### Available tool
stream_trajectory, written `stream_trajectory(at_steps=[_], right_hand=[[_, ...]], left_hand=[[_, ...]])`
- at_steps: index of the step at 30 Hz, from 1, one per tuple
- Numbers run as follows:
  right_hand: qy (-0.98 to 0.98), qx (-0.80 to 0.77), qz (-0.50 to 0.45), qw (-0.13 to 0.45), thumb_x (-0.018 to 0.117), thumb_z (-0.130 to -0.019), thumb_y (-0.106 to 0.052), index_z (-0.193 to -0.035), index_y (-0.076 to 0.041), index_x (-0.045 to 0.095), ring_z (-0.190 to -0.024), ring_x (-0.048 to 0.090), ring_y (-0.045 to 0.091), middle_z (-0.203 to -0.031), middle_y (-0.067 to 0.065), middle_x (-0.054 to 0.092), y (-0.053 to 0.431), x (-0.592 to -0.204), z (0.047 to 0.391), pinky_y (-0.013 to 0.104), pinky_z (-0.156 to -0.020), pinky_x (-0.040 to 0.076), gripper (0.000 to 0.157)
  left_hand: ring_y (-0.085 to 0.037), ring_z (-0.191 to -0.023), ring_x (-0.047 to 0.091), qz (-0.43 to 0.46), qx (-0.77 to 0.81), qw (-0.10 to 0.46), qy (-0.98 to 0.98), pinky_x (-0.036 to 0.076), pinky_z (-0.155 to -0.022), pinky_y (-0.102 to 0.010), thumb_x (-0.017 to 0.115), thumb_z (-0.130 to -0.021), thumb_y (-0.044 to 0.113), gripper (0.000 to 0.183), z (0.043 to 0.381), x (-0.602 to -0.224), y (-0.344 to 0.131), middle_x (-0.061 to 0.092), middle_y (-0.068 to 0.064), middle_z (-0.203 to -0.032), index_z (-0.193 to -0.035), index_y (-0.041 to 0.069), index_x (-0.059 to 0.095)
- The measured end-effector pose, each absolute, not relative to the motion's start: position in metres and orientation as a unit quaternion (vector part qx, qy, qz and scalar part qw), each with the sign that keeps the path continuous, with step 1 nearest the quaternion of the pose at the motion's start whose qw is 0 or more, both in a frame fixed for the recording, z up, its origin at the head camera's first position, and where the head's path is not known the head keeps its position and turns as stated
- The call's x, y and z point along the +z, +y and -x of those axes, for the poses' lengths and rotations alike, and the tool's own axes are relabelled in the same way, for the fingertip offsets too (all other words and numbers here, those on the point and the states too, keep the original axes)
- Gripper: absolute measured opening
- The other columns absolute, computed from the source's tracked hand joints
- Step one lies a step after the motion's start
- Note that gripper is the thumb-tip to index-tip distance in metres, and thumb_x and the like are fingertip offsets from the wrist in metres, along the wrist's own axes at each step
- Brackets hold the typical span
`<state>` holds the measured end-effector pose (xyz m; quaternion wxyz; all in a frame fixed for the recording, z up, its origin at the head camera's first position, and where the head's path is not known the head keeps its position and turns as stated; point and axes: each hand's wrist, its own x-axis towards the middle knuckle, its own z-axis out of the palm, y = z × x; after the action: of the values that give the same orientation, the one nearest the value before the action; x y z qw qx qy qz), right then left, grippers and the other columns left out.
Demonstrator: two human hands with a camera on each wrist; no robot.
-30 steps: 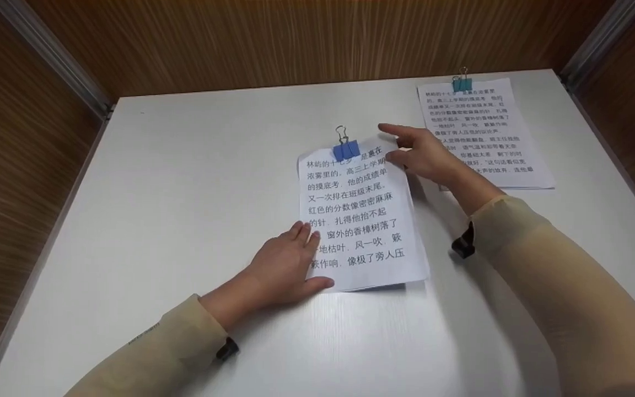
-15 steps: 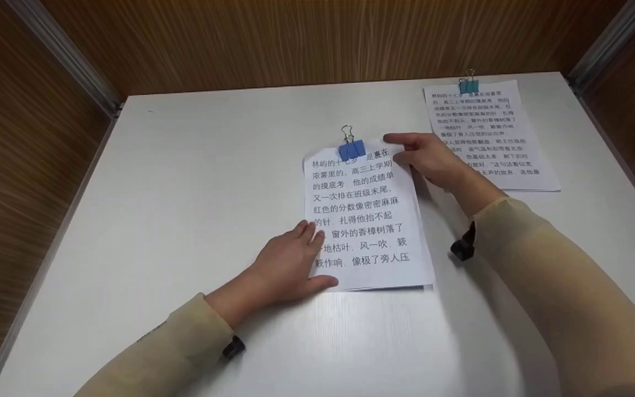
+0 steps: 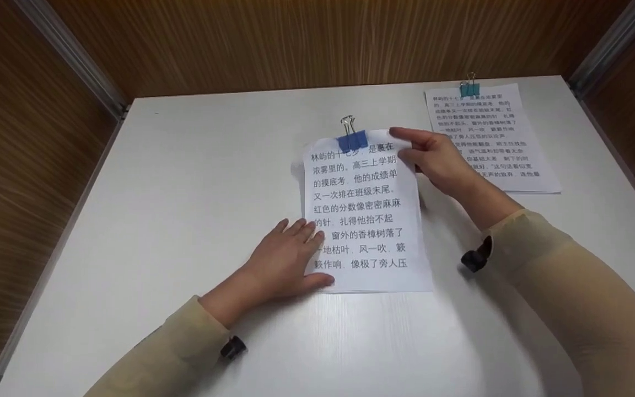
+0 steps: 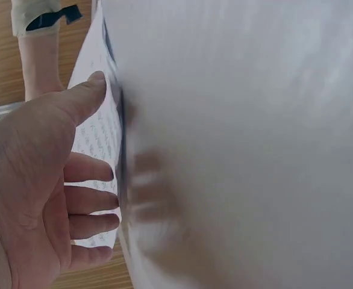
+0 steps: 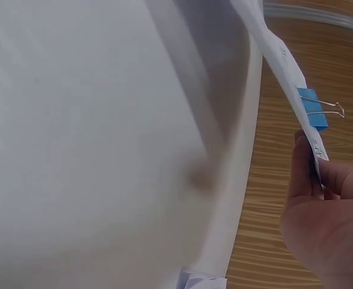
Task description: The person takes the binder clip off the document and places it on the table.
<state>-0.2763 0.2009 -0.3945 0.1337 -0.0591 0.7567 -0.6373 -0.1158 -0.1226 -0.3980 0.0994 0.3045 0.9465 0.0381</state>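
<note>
clipped sheets (image 3: 362,216): right wrist view exposes gap beneath

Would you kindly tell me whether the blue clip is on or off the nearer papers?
On: the blue clip clamps the top edge of the nearer papers in the head and right wrist views.

Teal clip (image 3: 469,90) on far-right sheets (image 3: 507,140), woodgrain walls (image 3: 317,41) behind.
</note>
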Motion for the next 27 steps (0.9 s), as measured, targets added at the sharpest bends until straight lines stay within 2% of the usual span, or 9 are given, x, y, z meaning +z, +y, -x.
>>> stream_trajectory(at_steps=[4,8,14,19,23,27], right_hand=[[0.76,-0.636,0.074,0.117,0.062,-0.106,-0.005,-0.155,-0.018,0.058,-0.108,0.071,0.019,-0.135,0.013,0.071,0.203,-0.391,0.27,0.023,-0.082,0.059,0.051],[0.762,-0.634,0.081,0.104,0.064,-0.105,-0.006,-0.153,-0.018,0.06,-0.098,0.07,0.016,-0.121,0.012,0.074,0.206,-0.387,0.263,0.022,-0.078,0.057,0.05],[0.751,-0.644,0.099,0.103,0.063,-0.106,-0.006,-0.153,-0.017,0.059,-0.107,0.073,0.02,-0.126,0.015,0.073,0.206,-0.382,0.253,0.025,-0.084,0.061,0.048],[0.743,-0.652,0.111,0.102,0.063,-0.106,-0.004,-0.153,-0.014,0.059,-0.104,0.074,0.02,-0.124,0.016,0.074,0.205,-0.381,0.249,0.026,-0.083,0.061,0.048],[0.743,-0.652,0.114,0.101,0.063,-0.106,-0.004,-0.152,-0.015,0.061,-0.102,0.073,0.019,-0.122,0.015,0.075,0.204,-0.381,0.246,0.025,-0.082,0.061,0.048],[0.741,-0.655,0.113,0.099,0.064,-0.105,-0.004,-0.151,-0.016,0.062,-0.101,0.073,0.019,-0.121,0.015,0.074,0.204,-0.38,0.243,0.025,-0.08,0.061,0.048]], left_hand=[[-0.038,-0.15,0.044,-0.302,0.049,0.076,0.949,0.029,-0.126,-0.056,0.061,-0.098,0.068,0.085,0.122,-0.385,-0.125,0.052,-0.02,-0.158,-0.154,0.005,0.055],[-0.037,-0.149,0.045,-0.294,0.066,0.05,0.952,0.029,-0.126,-0.053,0.058,-0.099,0.07,0.086,0.135,-0.366,-0.126,0.052,-0.019,-0.158,-0.156,0.006,0.053],[-0.037,-0.149,0.045,-0.273,0.1,0.004,0.957,0.032,-0.126,-0.051,0.058,-0.099,0.07,0.088,0.162,-0.332,-0.131,0.049,-0.017,-0.16,-0.158,0.006,0.05],[-0.032,-0.153,0.042,-0.263,0.128,-0.029,0.956,0.034,-0.125,-0.048,0.059,-0.099,0.069,0.087,0.189,-0.307,-0.133,0.045,-0.014,-0.164,-0.161,0.008,0.047],[-0.025,-0.153,0.041,-0.253,0.191,-0.032,0.948,0.032,-0.126,-0.04,0.066,-0.097,0.066,0.087,0.212,-0.295,-0.131,0.046,-0.008,-0.164,-0.162,0.011,0.046],[-0.016,-0.152,0.042,-0.229,0.295,0.0,0.928,0.031,-0.124,-0.029,0.076,-0.092,0.062,0.089,0.236,-0.293,-0.126,0.047,0.001,-0.163,-0.162,0.017,0.046]])
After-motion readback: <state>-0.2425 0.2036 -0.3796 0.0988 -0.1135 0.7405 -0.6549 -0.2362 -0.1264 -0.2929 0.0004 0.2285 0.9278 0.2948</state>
